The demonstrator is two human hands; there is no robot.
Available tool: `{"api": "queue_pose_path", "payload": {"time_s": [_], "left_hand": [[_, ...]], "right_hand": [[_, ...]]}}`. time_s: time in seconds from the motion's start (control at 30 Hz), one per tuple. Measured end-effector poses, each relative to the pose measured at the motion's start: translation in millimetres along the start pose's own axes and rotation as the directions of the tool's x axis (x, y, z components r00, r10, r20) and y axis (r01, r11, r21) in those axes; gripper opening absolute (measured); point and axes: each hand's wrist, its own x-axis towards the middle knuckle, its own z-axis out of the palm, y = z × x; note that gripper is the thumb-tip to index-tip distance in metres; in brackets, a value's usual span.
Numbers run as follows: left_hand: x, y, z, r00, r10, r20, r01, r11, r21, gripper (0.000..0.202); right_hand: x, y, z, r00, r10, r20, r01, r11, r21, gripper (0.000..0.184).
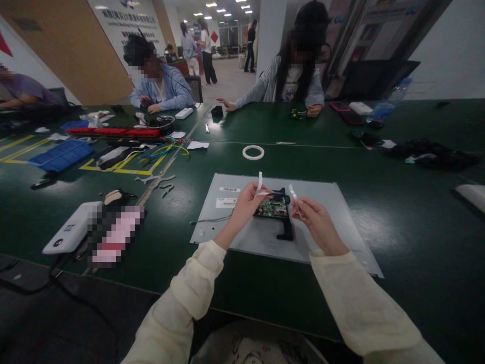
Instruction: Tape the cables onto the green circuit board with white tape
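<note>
My left hand (pixel 245 206) is closed in a pinch on a short white strip of tape (pixel 260 182), whose end sticks up. My right hand (pixel 318 225) pinches another white strip of tape (pixel 293 192). Both hands hover over a flat grey metal panel (pixel 326 197) lying on the table. Between them sits a green circuit board (pixel 273 208) in a black bracket (pixel 287 230), partly hidden by my left fingers. A thin cable (pixel 212 219) runs from under my left hand to the panel's left side. White labels (pixel 226 202) mark the panel's left part.
Behind the panel lies a white tape roll (pixel 244 153). Pliers (pixel 153 178), a white power bank (pixel 74 227) and a pink phone (pixel 119 235) are to the left. Farther off are a blue basket (pixel 62 155) and wires (pixel 162 150). Two people sit across the green table (pixel 212 288).
</note>
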Motion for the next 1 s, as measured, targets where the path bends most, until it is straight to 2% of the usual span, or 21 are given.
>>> {"api": "queue_pose_path", "payload": {"time_s": [0.13,0.23,0.33,0.5,0.7,0.83,1.0], "left_hand": [[-5,-7,5.0,1.0,0.0,-0.024,0.003,0.994,0.106,0.022],[-12,-12,9.2,0.997,0.045,-0.059,-0.024,0.949,0.315,0.02],[-20,-14,14.1,0.993,0.115,-0.04,-0.083,0.883,0.461,0.017],[-29,-12,20.0,0.985,0.17,0.032,-0.163,0.847,0.506,0.011],[-34,-16,25.9,0.989,0.15,0.008,-0.129,0.818,0.56,0.013],[-39,-20,31.0,0.983,0.185,0.007,-0.151,0.78,0.608,0.015],[-43,-19,30.3,0.977,0.213,0.0,-0.166,0.759,0.629,0.014]], "right_hand": [[-1,-3,-1,0.988,0.055,0.143,-0.032,0.986,-0.162,0.041],[-3,-1,-1,0.98,0.04,0.194,0.023,0.95,-0.311,0.049],[-5,1,-2,0.978,0.0,0.21,0.092,0.9,-0.426,0.051],[-8,2,-6,0.976,-0.048,0.213,0.162,0.811,-0.562,0.051],[-9,3,-11,0.978,-0.104,0.179,0.2,0.689,-0.697,0.046],[-10,6,-15,0.979,-0.143,0.147,0.205,0.672,-0.711,0.036],[-13,5,-23,0.983,-0.131,0.13,0.184,0.64,-0.746,0.032]]}}
